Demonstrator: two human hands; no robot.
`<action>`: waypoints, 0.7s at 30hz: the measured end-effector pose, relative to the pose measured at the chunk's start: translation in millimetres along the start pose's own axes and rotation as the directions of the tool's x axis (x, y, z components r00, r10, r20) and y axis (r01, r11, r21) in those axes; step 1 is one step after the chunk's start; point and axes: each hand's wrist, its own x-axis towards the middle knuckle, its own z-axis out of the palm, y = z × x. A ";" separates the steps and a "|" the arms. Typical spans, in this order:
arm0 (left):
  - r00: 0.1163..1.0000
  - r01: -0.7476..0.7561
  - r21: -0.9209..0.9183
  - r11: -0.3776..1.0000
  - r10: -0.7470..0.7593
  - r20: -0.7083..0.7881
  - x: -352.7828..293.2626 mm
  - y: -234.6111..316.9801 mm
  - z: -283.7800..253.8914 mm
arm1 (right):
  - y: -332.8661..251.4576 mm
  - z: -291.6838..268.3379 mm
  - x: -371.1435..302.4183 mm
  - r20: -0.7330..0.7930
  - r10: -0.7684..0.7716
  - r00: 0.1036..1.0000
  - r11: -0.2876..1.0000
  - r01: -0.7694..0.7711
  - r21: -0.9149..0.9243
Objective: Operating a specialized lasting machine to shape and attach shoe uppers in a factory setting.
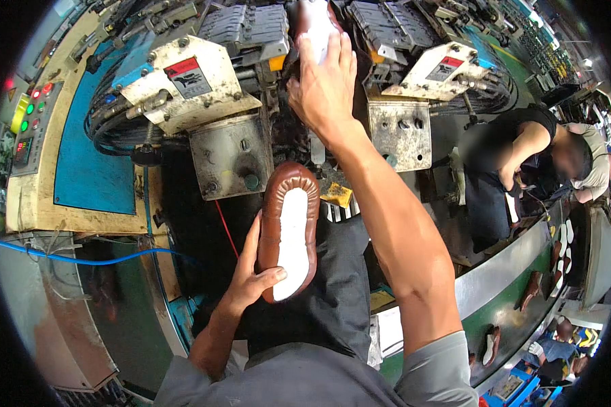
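Observation:
My left hand [250, 279] grips a brown shoe [270, 224] by its lower end. Its white bottom [292, 237] faces up, and gathered brown leather rings the rounded upper end. Ahead, my right hand [326, 85] reaches into the gap between the machine's two sides. Its fingers lie stretched over the white underside of a second brown shoe [317, 27], with the thumb out to the left. That shoe is partly cut off by the top edge and partly covered by my hand.
Dirty white machine brackets [190, 85] flank the gap, with metal plates [232, 156] below. A control panel [34, 125] with lit buttons stands left. A blue hose [81, 260] crosses the left side. A person [529, 146] bends at the right, beside a bench [506, 254].

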 end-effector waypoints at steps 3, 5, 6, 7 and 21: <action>0.998 -0.019 0.100 0.995 0.024 -0.053 -5.7 1.4 8.0 | -8.0 -9.9 7.9 -0.032 -0.019 0.999 1.000 0.019 0.002; 0.997 -0.048 0.102 0.994 0.055 -0.058 -8.6 -1.2 11.2 | -2.1 -19.5 9.7 -0.005 -0.020 1.000 1.000 0.020 0.024; 0.995 -0.073 0.101 0.992 0.080 -0.061 -8.7 -4.5 12.4 | 1.5 -19.8 8.8 0.008 -0.015 1.000 0.999 0.015 0.035; 0.995 -0.080 0.100 0.992 0.086 -0.059 -8.5 -8.5 13.1 | 5.1 -20.9 8.0 0.021 -0.011 1.000 0.999 0.010 0.047; 0.982 0.074 0.189 0.979 -0.039 -0.184 -127.5 -46.2 -25.6 | -84.6 -54.8 -255.6 0.719 -0.099 0.688 0.385 -0.639 0.665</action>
